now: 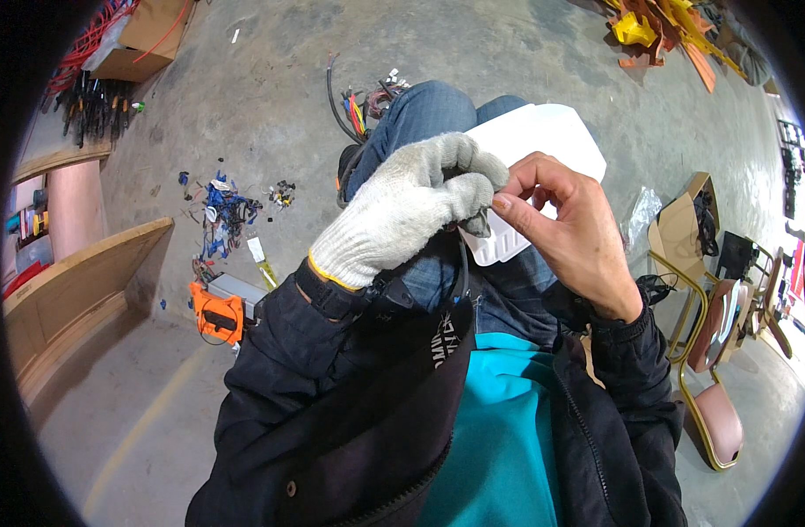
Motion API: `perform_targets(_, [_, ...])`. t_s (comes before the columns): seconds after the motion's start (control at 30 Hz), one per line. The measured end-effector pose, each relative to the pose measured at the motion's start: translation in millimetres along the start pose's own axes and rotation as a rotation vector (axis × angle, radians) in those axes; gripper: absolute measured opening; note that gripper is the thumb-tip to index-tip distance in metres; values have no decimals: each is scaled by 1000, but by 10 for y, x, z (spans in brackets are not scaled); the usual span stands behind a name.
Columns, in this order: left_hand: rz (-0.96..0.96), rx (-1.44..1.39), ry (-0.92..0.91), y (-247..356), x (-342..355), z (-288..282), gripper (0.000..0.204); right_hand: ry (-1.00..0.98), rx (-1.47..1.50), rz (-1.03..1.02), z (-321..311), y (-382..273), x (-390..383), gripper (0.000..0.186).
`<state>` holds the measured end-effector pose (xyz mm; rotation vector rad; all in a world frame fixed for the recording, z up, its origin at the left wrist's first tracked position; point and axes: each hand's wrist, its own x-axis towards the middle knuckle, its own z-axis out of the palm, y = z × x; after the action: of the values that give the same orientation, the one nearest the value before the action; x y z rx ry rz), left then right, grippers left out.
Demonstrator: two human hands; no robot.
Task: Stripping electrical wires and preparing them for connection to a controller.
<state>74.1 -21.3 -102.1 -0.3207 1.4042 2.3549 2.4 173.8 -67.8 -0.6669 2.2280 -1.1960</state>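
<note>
My left hand (411, 189), in a grey-white knitted glove with a yellow cuff edge, is raised over my lap with its fingers curled together. What they hold, if anything, is hidden. Bare, my right hand (565, 224) pinches thumb against forefinger right at the gloved fingertips; anything between them is too small to make out. Behind both hands a white plastic panel (547, 136) with slots at its lower end lies across my thighs. A thin dark cable (463, 268) hangs just below the glove.
Cut cable ends (358, 114) lie on the floor beyond my knee. Left are blue and black scraps (220, 211) and an orange-cased device (216, 314). A wooden board (86, 263) stands far left, a gold-framed chair (697, 351) at right. Yellow and orange pieces (662, 35) lie back right.
</note>
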Motion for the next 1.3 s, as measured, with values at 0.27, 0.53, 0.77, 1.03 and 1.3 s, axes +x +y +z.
perform_targets(0.27, [63,191,32,-19,-20,-30,18,8,-50,-148,5,42,1,10])
perform_targets(0.53, [57,301,93,27,-46,-6,15,23,-76,-202,12,46,7,9])
perform_targets(0.77, [81,442,130,15,-49,-33,14,34,-71,-209,19,66,-4,8])
perform_targets(1.03, [27,571,116,101,-64,-1,17,24,-41,-150,19,31,15,9])
perform_targets(1.3, [36,556,100,77,-77,-31,13,34,-49,-163,55,42,12,12])
